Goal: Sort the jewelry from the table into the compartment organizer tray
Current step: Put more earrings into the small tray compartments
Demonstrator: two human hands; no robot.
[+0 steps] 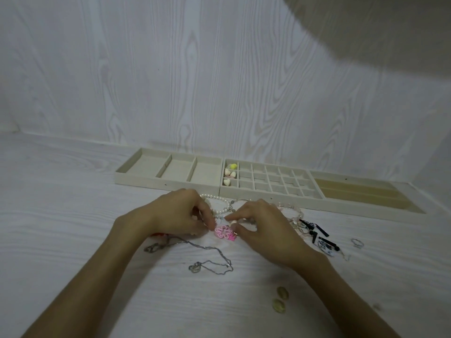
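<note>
- The left hand [179, 213] and the right hand [262, 225] meet over a pink flower piece [224, 232] lying on the white worktop [73, 215], just below the frame's centre.
- Left fingers [207, 219] are curled, their tips at the flower's 9 o'clock edge; whether they pinch it or only touch it cannot be told.
- Right fingers [240, 215] are curled too, thumb and forefinger closing at the flower's 2 o'clock side, seemingly on a small part there.
- A pearl strand [223, 203] lies at 12 o'clock from the flower, partly hidden behind the hands.
- Two silver chains with pendants [210, 262] lie at 6 to 7 o'clock.
- Black and patterned pieces [319, 237] and a small ring [357, 242] sit at 3 o'clock.
- Two small gold shells [280, 300] lie at 5 o'clock.
- The beige organizer tray [268, 196] stretches along the wall at 12 o'clock; heart-shaped pieces [230, 174] fill its leftmost small compartments.
</note>
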